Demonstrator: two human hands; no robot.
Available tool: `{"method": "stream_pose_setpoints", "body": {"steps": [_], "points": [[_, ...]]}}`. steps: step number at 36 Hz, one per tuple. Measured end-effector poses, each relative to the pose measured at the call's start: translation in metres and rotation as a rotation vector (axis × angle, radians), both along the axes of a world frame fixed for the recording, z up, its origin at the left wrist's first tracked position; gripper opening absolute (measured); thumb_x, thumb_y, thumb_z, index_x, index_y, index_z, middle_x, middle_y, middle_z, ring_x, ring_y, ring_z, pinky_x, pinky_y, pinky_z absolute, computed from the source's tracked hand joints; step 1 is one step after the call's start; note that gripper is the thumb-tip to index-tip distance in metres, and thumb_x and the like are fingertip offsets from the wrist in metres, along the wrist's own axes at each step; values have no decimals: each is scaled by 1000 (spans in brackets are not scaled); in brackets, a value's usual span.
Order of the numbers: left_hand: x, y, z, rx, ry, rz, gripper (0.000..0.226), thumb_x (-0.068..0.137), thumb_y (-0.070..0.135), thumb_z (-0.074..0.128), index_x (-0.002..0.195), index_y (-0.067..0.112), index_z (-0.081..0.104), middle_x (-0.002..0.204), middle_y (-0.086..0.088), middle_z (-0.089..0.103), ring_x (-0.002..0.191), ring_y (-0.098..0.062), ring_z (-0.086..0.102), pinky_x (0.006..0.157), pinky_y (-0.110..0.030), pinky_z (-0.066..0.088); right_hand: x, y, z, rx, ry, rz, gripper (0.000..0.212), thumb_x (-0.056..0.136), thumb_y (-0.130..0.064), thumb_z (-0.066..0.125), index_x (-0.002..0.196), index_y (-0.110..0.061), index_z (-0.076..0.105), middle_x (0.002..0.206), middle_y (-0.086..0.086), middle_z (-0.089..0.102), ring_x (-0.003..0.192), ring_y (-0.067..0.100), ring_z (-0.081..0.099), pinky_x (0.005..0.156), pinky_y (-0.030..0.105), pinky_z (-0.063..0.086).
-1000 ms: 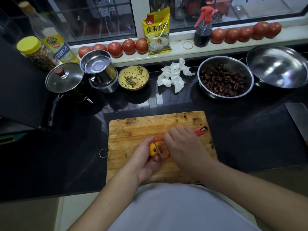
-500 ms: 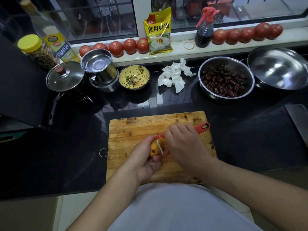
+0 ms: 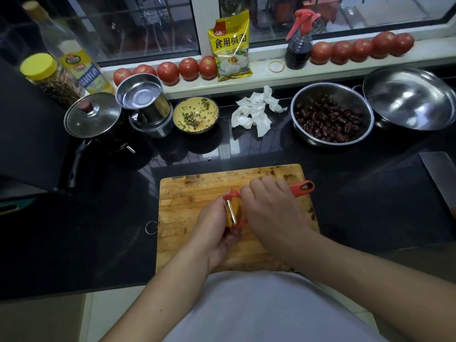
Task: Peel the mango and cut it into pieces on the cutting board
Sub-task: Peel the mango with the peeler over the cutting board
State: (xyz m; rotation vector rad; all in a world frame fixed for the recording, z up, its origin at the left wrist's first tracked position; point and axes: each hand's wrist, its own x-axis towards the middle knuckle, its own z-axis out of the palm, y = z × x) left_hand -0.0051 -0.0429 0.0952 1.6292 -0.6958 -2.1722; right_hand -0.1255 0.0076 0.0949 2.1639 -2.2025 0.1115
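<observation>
1. Since the earlier frame, the peeler (image 3: 233, 210) head has shifted up and away along the mango (image 3: 230, 219); both hands keep their grip.
2. Left hand (image 3: 217, 233): fingers curl round the mango, holding it over the cutting board (image 3: 195, 193) (probably so that peelings fall on the wood).
3. Right hand (image 3: 269, 211): fingers wrap the red handle, blade against the yellow fruit.
4. Peeling is the step in hand; no cut pieces show.
5. Beyond: a cleaver (image 3: 441, 178) lies well apart at right, a bowl of dates (image 3: 330, 119) behind.

Yellow bag (image 3: 231, 46): "食用碱面". Bottle label unreadable.
</observation>
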Motion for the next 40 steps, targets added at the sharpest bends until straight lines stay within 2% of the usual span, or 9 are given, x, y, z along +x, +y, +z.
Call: {"method": "stream_pose_setpoints", "body": {"steps": [3,6,11,15,20,23,28,33,40], "points": [[-2,1,-3,-24,-31,22,29,104,36,57,108,11,69,73,-6,62,52,-12,53,39,-21,36,0,1,-1,36,9,-19,26,97,-12,24,88,-16,48,81,4,46,75,23,39,71,40,39],[-3,0,-7,-44,-72,56,36,104,41,56,122,12,67,87,-11,66,60,-16,60,39,-22,38,0,1,-2,37,35,-18,29,97,-12,22,86,-15,48,79,5,46,73,24,39,69,41,40],[-2,2,-10,-54,-70,87,35,106,42,53,125,17,66,100,-11,70,77,-21,66,46,-25,45,-1,3,-7,-11,69,-11,27,97,-12,26,85,-15,50,77,5,46,71,23,38,67,41,40],[-2,1,-11,-54,-74,100,35,107,42,50,126,16,65,97,-11,70,81,-24,65,43,-25,44,-1,5,-10,-40,83,5,30,98,-16,24,83,-15,50,77,5,46,72,23,38,69,40,37],[-5,2,-10,-71,-83,68,33,108,40,48,119,16,67,90,-8,68,80,-23,61,41,-22,42,0,6,-16,-104,85,7,21,96,-11,36,81,-15,50,75,5,46,70,24,39,67,40,36],[-5,2,-10,-72,-91,39,32,108,42,49,115,17,69,88,-6,69,82,-22,61,47,-24,42,-2,6,-19,-127,76,17,19,96,-11,39,81,-15,51,74,5,47,69,23,40,65,39,37],[-4,3,-13,-83,-78,19,37,107,41,50,118,12,69,79,-5,69,61,-15,62,44,-23,36,-8,5,-26,-165,62,33,21,98,-12,41,80,-15,51,73,5,49,68,22,40,63,37,36],[0,5,-14,-86,-60,-25,36,107,41,49,117,13,69,85,-8,67,52,-9,58,44,-20,38,-14,3,-35,-207,28,34,22,98,-13,44,78,-16,51,71,4,47,65,21,39,60,36,36],[5,9,-16,-39,-58,-99,38,106,44,51,120,12,69,82,-6,70,47,-7,55,38,-19,37,-33,-7,-49,-95,21,1,20,99,-11,39,83,-17,50,76,2,45,68,20,38,63,35,34]]}}
